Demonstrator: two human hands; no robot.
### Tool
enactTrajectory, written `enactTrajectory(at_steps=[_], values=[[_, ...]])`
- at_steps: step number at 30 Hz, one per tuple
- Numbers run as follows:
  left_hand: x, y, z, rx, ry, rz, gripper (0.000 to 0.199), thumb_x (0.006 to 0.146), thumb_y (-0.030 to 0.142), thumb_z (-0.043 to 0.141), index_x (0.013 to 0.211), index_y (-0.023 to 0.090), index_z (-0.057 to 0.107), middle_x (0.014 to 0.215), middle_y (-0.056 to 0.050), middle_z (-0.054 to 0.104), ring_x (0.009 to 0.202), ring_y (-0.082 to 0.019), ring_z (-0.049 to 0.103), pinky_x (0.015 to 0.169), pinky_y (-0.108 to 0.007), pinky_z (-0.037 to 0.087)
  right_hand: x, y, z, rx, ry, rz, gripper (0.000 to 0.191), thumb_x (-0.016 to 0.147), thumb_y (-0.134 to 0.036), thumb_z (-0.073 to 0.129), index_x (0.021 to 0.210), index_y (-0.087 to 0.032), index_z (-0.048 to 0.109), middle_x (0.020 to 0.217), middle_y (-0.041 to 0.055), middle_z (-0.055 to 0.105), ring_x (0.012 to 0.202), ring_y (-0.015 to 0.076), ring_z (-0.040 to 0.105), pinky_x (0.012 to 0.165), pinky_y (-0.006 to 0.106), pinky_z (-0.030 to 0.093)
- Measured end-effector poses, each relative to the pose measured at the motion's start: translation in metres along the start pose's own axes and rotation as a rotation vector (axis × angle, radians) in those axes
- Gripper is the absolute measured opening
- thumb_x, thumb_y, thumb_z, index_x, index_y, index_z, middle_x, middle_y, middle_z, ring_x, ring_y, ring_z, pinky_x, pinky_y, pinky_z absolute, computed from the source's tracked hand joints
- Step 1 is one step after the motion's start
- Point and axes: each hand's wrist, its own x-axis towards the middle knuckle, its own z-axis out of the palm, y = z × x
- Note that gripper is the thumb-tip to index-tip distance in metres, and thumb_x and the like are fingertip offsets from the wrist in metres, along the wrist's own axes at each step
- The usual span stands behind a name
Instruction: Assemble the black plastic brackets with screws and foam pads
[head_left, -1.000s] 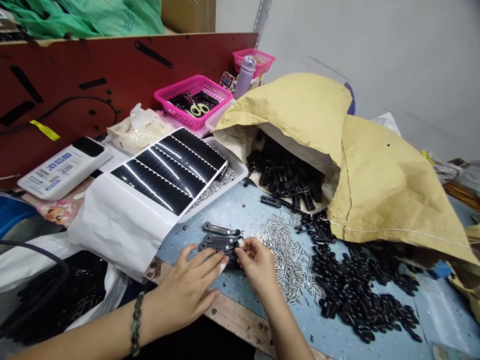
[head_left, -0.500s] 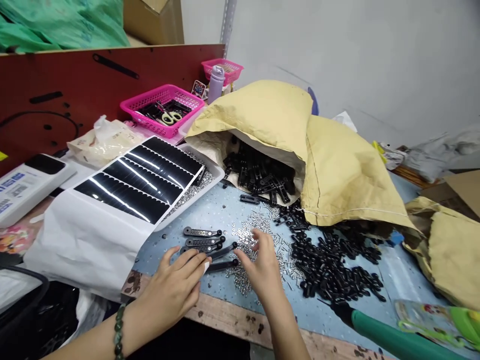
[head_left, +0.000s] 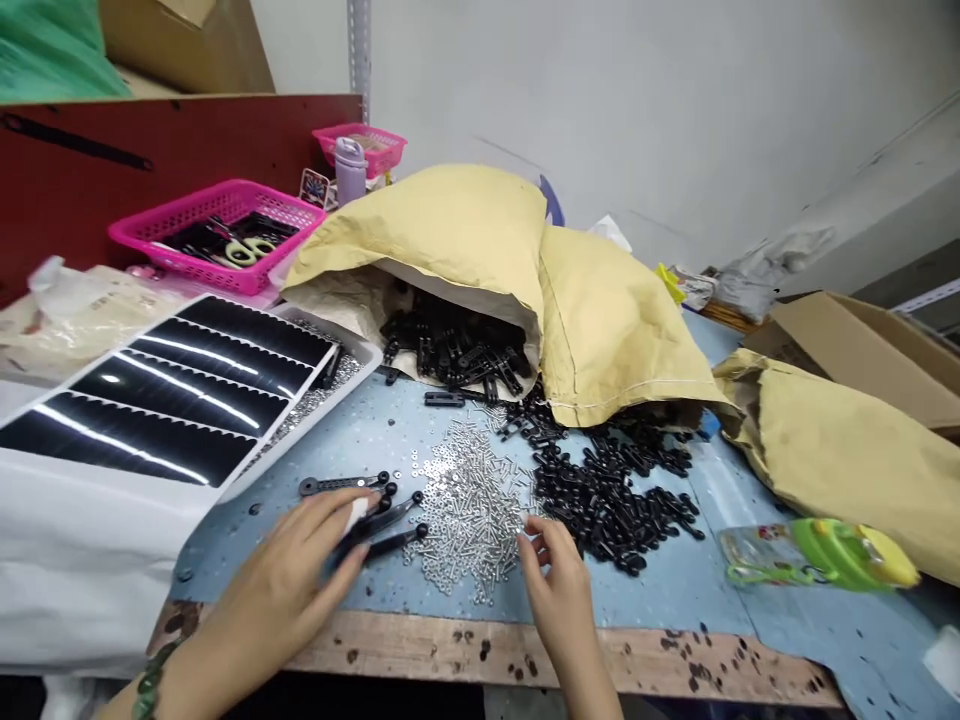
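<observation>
Several slim black arm-shaped parts (head_left: 391, 543) with round ends lie side by side on the blue worktop. My left hand (head_left: 300, 560) is over them, its thumb and fingers closed around their near ends; a white wrap or patch shows on one finger. Right of these parts spreads a heap of small silver screws and nuts (head_left: 472, 500). At the heap's right edge is my right hand (head_left: 556, 575), fingers curled and thumb close to the index finger; whatever is pinched there is too small to make out. A pile of small black parts (head_left: 607, 490) lies just beyond it.
A yellow paper sack (head_left: 450, 210) spills black clips. At left, a printed black label sheet (head_left: 187, 380) overlaps a white tray (head_left: 360, 365) of metal bits. A pink basket (head_left: 217, 275) holds scissors. A green-lidded bottle (head_left: 817, 555) lies at right.
The view has swung right, and the green-handled tool is out of frame. My left hand has closed around the black arms. My right hand has moved to the screw heap's right edge, fingers drawn together.
</observation>
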Motion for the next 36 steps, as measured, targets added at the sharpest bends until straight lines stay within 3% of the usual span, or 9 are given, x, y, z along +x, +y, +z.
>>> enactTrajectory(at_steps=[4,7,10,12,15,18,24,32,36], values=[[-0.009,-0.012,-0.031,-0.015,0.101,-0.138,0.036,0.097,0.031,0.044,0.132,0.025,0.045,0.128,-0.006,0.055,0.116,-0.022,0.056,0.096,-0.031,0.048,0.009,-0.023,0.03,0.103,-0.077,-0.146,0.018,0.094,-0.032,0.048,0.098,-0.022,0.061,0.089,0.0059,0.062,0.07,0.0164,0.059,0.062,0.025,0.049],[-0.02,-0.032,-0.06,0.063,0.239,-0.256,0.039,0.095,0.031,0.046,0.134,0.025,0.042,0.128,-0.006,0.054,0.119,-0.023,0.053,0.101,-0.033,0.044,0.021,-0.06,0.068,0.215,-0.183,-0.283,0.016,0.095,-0.028,0.048,0.105,-0.024,0.059,0.091,0.0045,0.062,0.074,0.0162,0.06,0.065,0.025,0.049],[-0.036,-0.076,-0.093,0.199,0.421,-0.487,0.052,0.091,0.042,0.049,0.136,0.02,0.038,0.133,-0.011,0.05,0.126,-0.03,0.046,0.107,-0.047,0.035,0.031,-0.108,0.102,0.327,-0.309,-0.437,0.019,0.095,-0.021,0.045,0.11,-0.025,0.056,0.095,0.0049,0.061,0.082,0.0178,0.061,0.071,0.027,0.05],[-0.05,-0.11,-0.114,0.223,0.436,-0.666,0.065,0.085,0.05,0.052,0.137,0.015,0.036,0.139,-0.016,0.043,0.133,-0.035,0.037,0.11,-0.052,0.028,0.035,-0.138,0.122,0.37,-0.378,-0.537,0.02,0.095,-0.018,0.042,0.111,-0.024,0.054,0.097,0.0059,0.061,0.089,0.0195,0.06,0.076,0.03,0.05],[-0.067,-0.145,-0.138,-0.027,0.335,-0.892,0.078,0.075,0.054,0.064,0.137,0.013,0.037,0.13,-0.017,0.054,0.129,-0.037,0.043,0.108,-0.052,0.032,0.038,-0.175,0.151,0.404,-0.438,-0.649,0.023,0.094,-0.013,0.041,0.111,-0.021,0.054,0.1,0.0078,0.06,0.094,0.0216,0.059,0.081,0.035,0.05],[-0.07,-0.148,-0.155,-0.462,0.308,-0.992,0.072,0.067,0.049,0.076,0.124,0.015,0.049,0.105,-0.01,0.068,0.11,-0.033,0.06,0.094,-0.04,0.048,0.041,-0.21,0.182,0.441,-0.43,-0.731,0.024,0.091,-0.01,0.042,0.11,-0.019,0.055,0.101,0.0086,0.061,0.096,0.0223,0.058,0.084,0.038,0.05],[-0.06,-0.136,-0.168,-1.101,0.203,-0.9,0.043,0.068,0.043,0.08,0.096,0.015,0.064,0.083,-0.006,0.071,0.079,-0.024,0.068,0.074,-0.031,0.052,0.048,-0.278,0.236,0.296,-0.478,-0.793,0.031,0.087,-0.016,0.056,0.118,-0.015,0.057,0.114,0.0113,0.063,0.106,0.0265,0.056,0.092,0.042,0.049],[-0.053,-0.158,-0.154,-1.032,0.138,-0.643,0.039,0.081,0.044,0.068,0.111,0.019,0.064,0.104,-0.005,0.07,0.103,-0.025,0.06,0.092,-0.034,0.044,0.066,-0.301,0.254,0.063,-0.56,-0.788,0.028,0.088,-0.025,0.06,0.113,-0.013,0.066,0.098,0.0114,0.069,0.094,0.0276,0.061,0.086,0.039,0.047],[-0.05,-0.163,-0.155,-0.978,0.089,-0.652,0.044,0.081,0.044,0.065,0.116,0.018,0.061,0.1,-0.006,0.07,0.099,-0.026,0.061,0.087,-0.036,0.047,0.08,-0.298,0.261,0.3,-0.655,-0.618,0.017,0.087,-0.027,0.057,0.086,-0.019,0.072,0.081,0.0051,0.069,0.08,0.0224,0.063,0.076,0.031,0.044]])
